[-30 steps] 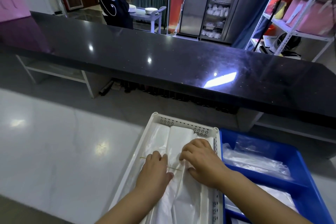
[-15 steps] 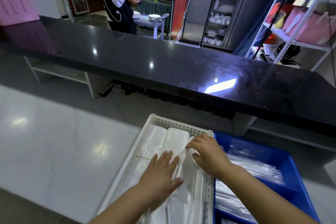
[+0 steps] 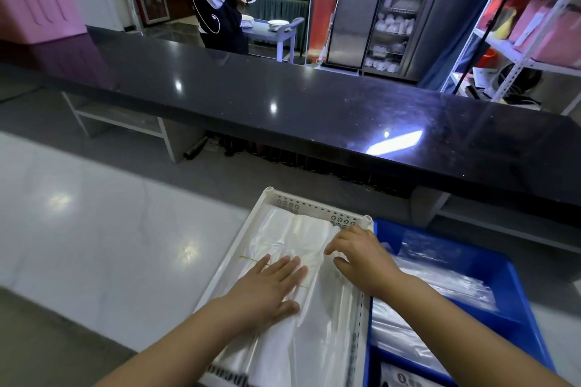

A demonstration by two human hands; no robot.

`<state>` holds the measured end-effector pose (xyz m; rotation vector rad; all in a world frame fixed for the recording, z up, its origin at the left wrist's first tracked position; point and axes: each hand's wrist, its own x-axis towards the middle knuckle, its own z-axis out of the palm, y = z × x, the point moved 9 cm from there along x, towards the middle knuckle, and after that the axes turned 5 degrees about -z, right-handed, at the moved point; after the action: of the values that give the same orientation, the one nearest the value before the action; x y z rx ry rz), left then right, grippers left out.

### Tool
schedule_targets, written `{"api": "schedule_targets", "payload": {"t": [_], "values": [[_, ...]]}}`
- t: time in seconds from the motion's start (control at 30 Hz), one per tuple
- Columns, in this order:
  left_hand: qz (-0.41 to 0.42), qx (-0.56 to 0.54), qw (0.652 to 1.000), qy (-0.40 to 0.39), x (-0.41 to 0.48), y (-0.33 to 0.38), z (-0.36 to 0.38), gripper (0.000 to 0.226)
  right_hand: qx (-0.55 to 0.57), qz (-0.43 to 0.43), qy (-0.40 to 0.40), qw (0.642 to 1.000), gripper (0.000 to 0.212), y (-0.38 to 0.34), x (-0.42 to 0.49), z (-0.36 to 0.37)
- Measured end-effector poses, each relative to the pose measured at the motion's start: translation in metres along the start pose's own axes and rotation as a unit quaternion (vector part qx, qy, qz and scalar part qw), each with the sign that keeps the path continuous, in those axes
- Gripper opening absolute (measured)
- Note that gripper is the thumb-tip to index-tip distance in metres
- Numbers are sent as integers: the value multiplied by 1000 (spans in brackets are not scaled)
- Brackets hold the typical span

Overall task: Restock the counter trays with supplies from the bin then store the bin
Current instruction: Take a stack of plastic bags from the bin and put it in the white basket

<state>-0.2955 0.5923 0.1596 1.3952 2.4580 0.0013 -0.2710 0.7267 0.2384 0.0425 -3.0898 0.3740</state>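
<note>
A white perforated tray [image 3: 314,207] lies on the pale counter in front of me, filled with flat stacks of clear plastic bags [image 3: 301,236] bound by a thin rubber band. My left hand [image 3: 270,286] rests flat on the bags, fingers spread. My right hand [image 3: 361,254] presses with curled fingers on the bags' right edge, near the tray's far right corner. Touching the tray's right side is a blue bin [image 3: 518,292] holding more clear plastic bags [image 3: 440,276].
A long black countertop [image 3: 314,104] runs across ahead, raised above the pale counter [image 3: 94,229]. Beyond it a person in an apron [image 3: 213,0] handles plates at a small cart. A metal shelf rack [image 3: 518,25] stands at the right, a pink bin [image 3: 34,0] at the far left.
My left hand has flattened from curled to spread on the bags. My right hand has slid toward the tray's far right corner. The view has tilted up slightly.
</note>
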Motion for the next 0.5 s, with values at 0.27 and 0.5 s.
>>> {"api": "schedule_targets", "payload": {"t": [0.27,0.5], "values": [[-52,-79,994,54,-14,-6,-35,52,-5,-50,10,999,25,-18,-2,2],[-225,-141,935,234,-102,-24,-90,27,-13,-179,-12,984,29,-81,-8,4]]}}
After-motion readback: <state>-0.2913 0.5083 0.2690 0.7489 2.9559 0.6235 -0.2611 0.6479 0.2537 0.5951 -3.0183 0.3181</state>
